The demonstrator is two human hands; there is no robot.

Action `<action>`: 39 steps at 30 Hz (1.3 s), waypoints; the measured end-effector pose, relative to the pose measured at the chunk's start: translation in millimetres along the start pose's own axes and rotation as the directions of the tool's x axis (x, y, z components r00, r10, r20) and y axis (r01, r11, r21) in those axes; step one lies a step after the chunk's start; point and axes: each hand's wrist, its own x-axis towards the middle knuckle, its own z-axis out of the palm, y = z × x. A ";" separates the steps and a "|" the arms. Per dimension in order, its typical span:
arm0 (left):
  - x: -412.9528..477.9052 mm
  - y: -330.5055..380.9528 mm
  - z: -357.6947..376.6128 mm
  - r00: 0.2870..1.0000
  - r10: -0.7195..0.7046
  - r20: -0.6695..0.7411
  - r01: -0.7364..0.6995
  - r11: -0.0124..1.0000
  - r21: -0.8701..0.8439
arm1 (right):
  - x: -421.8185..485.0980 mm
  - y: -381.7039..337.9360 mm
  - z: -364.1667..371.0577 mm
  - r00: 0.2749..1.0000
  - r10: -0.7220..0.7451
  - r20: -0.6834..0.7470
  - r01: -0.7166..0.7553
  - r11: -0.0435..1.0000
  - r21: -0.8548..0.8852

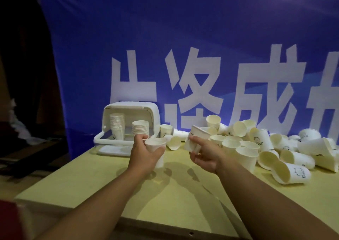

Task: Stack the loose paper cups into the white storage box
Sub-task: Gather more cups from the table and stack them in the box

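Observation:
My left hand (145, 153) grips an upright white paper cup (157, 146) above the yellow table. My right hand (205, 153) holds another paper cup (197, 133), tilted with its rim pointing up and right. The white storage box (128, 111) stands at the back left with its lid raised; inside are a tall stack of cups (117, 127) and a shorter stack (140, 127). A big pile of loose cups (266, 148) covers the right side of the table, most of them lying on their sides.
A blue banner (183, 47) with large white characters hangs right behind the table. The yellow table (165, 194) has its front edge near me and its left edge by a dark area. Two single cups (173, 140) lie between the box and the pile.

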 end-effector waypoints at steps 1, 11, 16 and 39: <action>5.9 -2.9 -3.5 1.000 -0.007 -0.015 0.007 1.000 0.004 | 8.3 3.3 7.6 1.000 -0.012 -0.020 0.011 0.998 -0.059; 82.7 -35.2 -18.3 0.980 0.065 -0.188 -0.072 0.997 -0.032 | 107.1 28.7 63.3 0.972 -0.236 -0.017 0.219 0.924 -0.314; 124.6 -30.3 -26.1 0.921 0.101 -0.377 -0.178 0.968 -0.176 | 144.7 34.7 94.8 0.942 -0.335 0.020 0.326 0.897 -0.297; 174.2 -73.4 -17.7 0.995 0.097 0.004 -0.097 0.995 0.025 | 191.0 24.7 143.1 0.737 -0.666 0.118 0.663 0.677 -0.318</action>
